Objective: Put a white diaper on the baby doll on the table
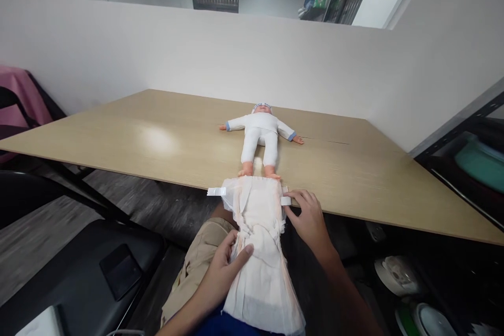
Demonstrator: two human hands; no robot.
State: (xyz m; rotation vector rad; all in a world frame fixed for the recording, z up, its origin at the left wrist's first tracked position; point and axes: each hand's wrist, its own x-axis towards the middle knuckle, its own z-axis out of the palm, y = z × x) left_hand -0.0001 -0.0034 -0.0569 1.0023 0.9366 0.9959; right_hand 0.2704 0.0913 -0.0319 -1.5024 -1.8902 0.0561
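A baby doll [260,136] in a white suit and blue-trimmed cap lies on its back on the wooden table [157,142], arms spread, feet toward me. An unfolded white diaper [260,252] hangs from the table's near edge down over my lap. My left hand [224,268] grips the diaper's left side, thumb pressed on top. Spread fingers of my right hand [309,215] rest on the diaper's right tab at the table edge.
A white partition wall [236,58] runs behind the table. At the lower left, a dark chair seat holds a black phone [120,270]. Pink fabric [16,100] hangs at the far left. Shelving with bowls [478,160] stands at the right.
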